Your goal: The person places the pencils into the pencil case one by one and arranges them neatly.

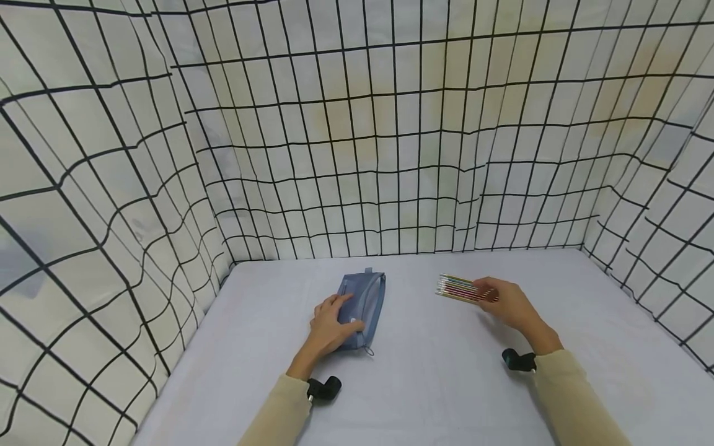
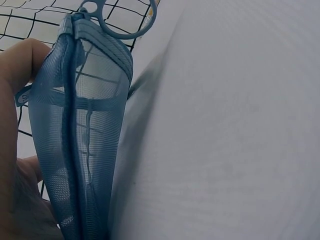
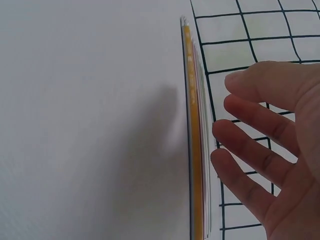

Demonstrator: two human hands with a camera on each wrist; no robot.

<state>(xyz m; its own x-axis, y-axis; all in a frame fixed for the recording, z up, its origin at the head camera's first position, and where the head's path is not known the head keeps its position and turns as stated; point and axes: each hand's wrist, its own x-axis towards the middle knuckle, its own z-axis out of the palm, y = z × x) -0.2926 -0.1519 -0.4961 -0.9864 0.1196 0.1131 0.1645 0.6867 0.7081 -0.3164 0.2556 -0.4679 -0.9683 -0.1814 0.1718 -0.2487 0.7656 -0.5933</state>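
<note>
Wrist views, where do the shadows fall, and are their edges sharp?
Left wrist: a soft grey shadow on the white surface, beside the blue pouch; right wrist: a broader, blurry-edged shadow, to the picture's left of the thin sticks.

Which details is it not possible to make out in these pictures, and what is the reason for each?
- Head view: part of the blue pouch, covered by the left hand.
- Head view: number of thin sticks, too small and partly covered by the right hand.
- Left wrist view: pouch's lower end, cut off by bottom edge.
- Right wrist view: markings on yellow stick, blurred.
</note>
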